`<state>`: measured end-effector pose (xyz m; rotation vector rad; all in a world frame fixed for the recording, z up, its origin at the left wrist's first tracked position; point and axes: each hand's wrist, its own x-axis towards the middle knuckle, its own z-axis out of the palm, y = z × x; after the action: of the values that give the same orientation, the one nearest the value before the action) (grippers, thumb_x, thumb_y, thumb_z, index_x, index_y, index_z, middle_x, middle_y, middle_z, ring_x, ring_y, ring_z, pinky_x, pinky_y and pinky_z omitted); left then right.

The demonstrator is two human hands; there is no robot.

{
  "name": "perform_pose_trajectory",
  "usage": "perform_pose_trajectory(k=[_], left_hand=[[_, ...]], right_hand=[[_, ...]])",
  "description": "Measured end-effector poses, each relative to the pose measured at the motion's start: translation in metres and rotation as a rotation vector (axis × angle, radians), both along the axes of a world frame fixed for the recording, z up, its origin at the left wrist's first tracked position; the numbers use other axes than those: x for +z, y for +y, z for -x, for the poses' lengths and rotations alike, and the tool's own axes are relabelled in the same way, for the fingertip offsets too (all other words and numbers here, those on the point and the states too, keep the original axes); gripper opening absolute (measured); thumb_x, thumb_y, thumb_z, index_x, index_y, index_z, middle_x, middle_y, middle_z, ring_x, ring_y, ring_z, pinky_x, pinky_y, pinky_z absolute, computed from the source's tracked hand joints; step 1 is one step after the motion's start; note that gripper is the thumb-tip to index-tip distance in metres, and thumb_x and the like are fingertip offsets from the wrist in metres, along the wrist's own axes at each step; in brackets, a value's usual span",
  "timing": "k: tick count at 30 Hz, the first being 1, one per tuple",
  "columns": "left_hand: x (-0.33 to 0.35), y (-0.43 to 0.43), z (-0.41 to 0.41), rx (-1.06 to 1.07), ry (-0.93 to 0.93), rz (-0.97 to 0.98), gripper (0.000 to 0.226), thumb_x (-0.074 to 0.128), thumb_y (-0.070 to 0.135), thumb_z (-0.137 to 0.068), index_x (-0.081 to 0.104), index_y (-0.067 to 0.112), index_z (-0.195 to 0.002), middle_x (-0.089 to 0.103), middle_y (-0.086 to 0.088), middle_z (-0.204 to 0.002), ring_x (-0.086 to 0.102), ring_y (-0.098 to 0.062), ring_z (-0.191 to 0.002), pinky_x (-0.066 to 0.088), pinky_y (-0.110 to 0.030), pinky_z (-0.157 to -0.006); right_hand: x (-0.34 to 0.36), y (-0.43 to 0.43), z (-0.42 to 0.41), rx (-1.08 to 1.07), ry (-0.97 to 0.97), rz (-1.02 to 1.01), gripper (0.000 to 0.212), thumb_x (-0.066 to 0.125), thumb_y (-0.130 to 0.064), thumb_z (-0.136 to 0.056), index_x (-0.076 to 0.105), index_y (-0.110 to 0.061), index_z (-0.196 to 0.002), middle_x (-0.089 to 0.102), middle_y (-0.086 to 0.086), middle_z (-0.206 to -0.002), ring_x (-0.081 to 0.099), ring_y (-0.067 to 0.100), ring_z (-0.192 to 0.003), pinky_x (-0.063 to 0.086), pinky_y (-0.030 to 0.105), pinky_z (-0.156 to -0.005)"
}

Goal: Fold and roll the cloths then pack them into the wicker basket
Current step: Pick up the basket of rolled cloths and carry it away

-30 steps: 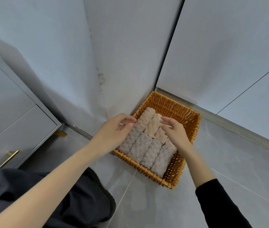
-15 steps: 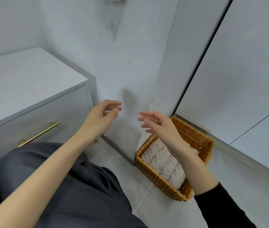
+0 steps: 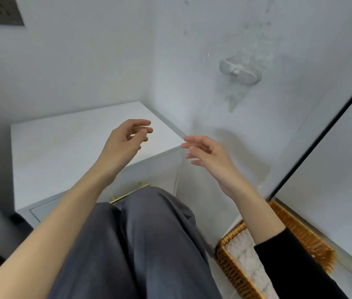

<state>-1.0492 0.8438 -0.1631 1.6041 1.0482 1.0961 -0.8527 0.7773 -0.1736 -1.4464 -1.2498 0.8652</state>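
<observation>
I am holding both hands up in the air, gripping nothing. My left hand (image 3: 125,141) is hovering over the smooth white cabinet top (image 3: 63,152) with its fingers loosely curled. My right hand (image 3: 209,156) is floating near the cabinet's corner, fingers relaxed and slightly apart. The woven wicker basket (image 3: 231,268) is sitting on the floor low at my right, partly behind my black sleeve (image 3: 289,266), with nubby pale rolled cloths (image 3: 246,253) lying inside it. My soft grey trousers (image 3: 149,244) are hiding part of the slim brass handle (image 3: 127,194).
</observation>
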Motion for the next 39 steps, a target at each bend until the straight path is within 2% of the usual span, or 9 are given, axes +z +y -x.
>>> perform_pose_trajectory(k=[11, 17, 21, 27, 31, 39], left_hand=[[-0.014, 0.114, 0.029, 0.080, 0.037, 0.079, 0.024, 0.046, 0.018, -0.098, 0.060, 0.028, -0.114, 0.067, 0.012, -0.107, 0.063, -0.008, -0.100, 0.051, -0.032, -0.092], [-0.018, 0.211, 0.021, 0.101, 0.141, 0.151, 0.023, 0.046, 0.020, -0.096, 0.059, 0.033, -0.111, 0.064, 0.014, -0.110, 0.060, -0.008, -0.103, 0.049, -0.025, -0.086], [-0.003, 0.247, 0.017, 0.109, 0.147, 0.208, 0.023, 0.047, 0.021, -0.096, 0.058, 0.032, -0.112, 0.062, 0.012, -0.113, 0.059, -0.010, -0.105, 0.050, -0.028, -0.088], [0.073, 0.252, 0.030, 0.109, 0.166, 0.325, 0.022, 0.046, 0.020, -0.097, 0.057, 0.031, -0.112, 0.062, 0.008, -0.118, 0.058, -0.013, -0.108, 0.048, -0.034, -0.097], [0.146, 0.237, 0.039, 0.104, 0.173, 0.386, 0.024, 0.046, 0.018, -0.097, 0.056, 0.027, -0.117, 0.063, 0.009, -0.116, 0.058, -0.014, -0.110, 0.048, -0.032, -0.096], [0.297, 0.179, 0.060, 0.004, 0.187, 0.460, 0.022, 0.045, 0.021, -0.098, 0.054, 0.033, -0.114, 0.061, 0.009, -0.118, 0.057, -0.013, -0.108, 0.048, -0.028, -0.088]], right_hand=[[-0.004, 0.135, 0.035, 0.032, -0.011, 0.039, 0.027, 0.051, -0.010, -0.095, 0.063, -0.021, -0.116, 0.068, -0.009, -0.110, 0.066, 0.011, -0.094, 0.054, 0.030, -0.088], [-0.009, 0.232, 0.037, 0.056, -0.008, 0.046, 0.026, 0.053, -0.010, -0.094, 0.065, -0.027, -0.109, 0.068, -0.013, -0.108, 0.067, 0.008, -0.090, 0.052, 0.026, -0.086], [0.012, 0.272, 0.034, 0.042, -0.001, 0.087, 0.025, 0.054, -0.009, -0.093, 0.065, -0.026, -0.108, 0.068, -0.013, -0.108, 0.066, 0.008, -0.088, 0.051, 0.025, -0.084], [0.090, 0.280, 0.044, 0.038, 0.017, 0.230, 0.024, 0.053, -0.009, -0.093, 0.064, -0.022, -0.111, 0.066, -0.009, -0.112, 0.064, 0.010, -0.090, 0.050, 0.028, -0.086], [0.163, 0.261, 0.052, 0.017, 0.022, 0.291, 0.024, 0.053, -0.011, -0.093, 0.064, -0.026, -0.109, 0.066, -0.011, -0.112, 0.066, 0.012, -0.093, 0.051, 0.031, -0.090], [0.315, 0.187, 0.073, 0.003, 0.025, 0.420, 0.024, 0.052, -0.010, -0.095, 0.063, -0.027, -0.107, 0.066, -0.011, -0.112, 0.066, 0.017, -0.097, 0.052, 0.031, -0.089]])
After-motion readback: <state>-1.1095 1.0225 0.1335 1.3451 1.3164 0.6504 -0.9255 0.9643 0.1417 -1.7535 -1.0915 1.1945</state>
